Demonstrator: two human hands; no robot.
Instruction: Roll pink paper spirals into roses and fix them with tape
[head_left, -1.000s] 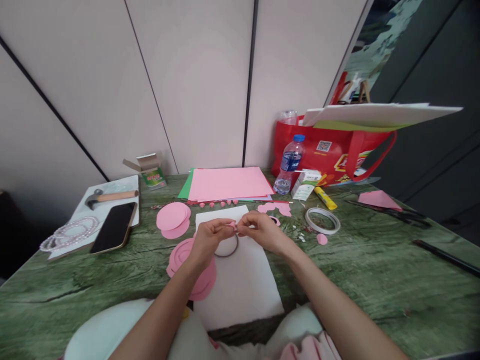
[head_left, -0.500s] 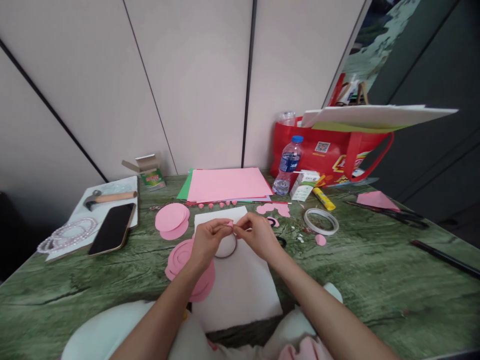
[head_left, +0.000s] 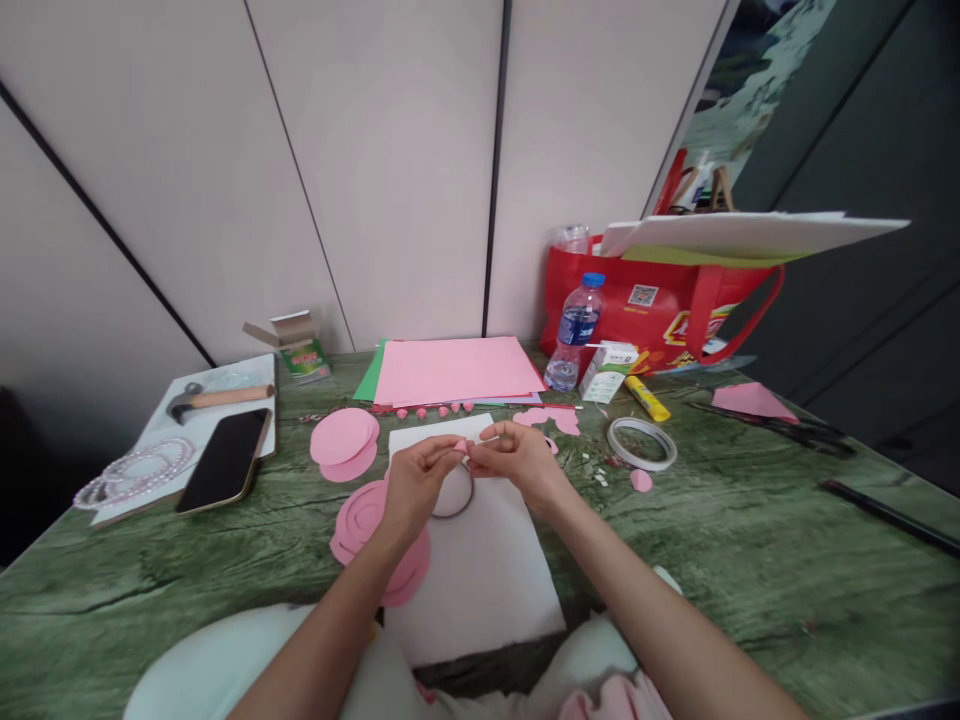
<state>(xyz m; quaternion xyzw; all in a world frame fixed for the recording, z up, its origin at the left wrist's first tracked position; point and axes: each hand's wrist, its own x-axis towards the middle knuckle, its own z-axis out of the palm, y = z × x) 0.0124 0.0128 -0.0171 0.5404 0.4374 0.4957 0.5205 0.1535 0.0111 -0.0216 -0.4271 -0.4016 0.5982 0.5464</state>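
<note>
Between the fingertips of both hands, above the upper part of a white sheet (head_left: 480,590), is a small pink paper roll (head_left: 461,446). My left hand (head_left: 412,488) pinches it from the left. My right hand (head_left: 523,466) closes thumb and forefinger on its right side, its other fingers partly raised. Just below the hands a thin brown ring (head_left: 451,516) lies on the sheet. Beside my left forearm are pink paper circles cut into spirals (head_left: 358,520), partly covered by the arm. Several similar small pink rolls (head_left: 421,412) sit in a row behind the sheet.
Plain pink circles (head_left: 343,436) and a pink paper stack (head_left: 457,368) lie farther back. To the right are a tape roll (head_left: 666,462), glue stick (head_left: 646,398), water bottle (head_left: 574,335), scissors (head_left: 795,432) and red bag (head_left: 600,270). A phone (head_left: 226,460) and hammer (head_left: 225,397) lie left.
My right hand has turned slightly, its outer fingers lifting and spreading, and now covers the dark loops beside it. My left hand stays nearly still, with the pink roll still at the fingertips.
</note>
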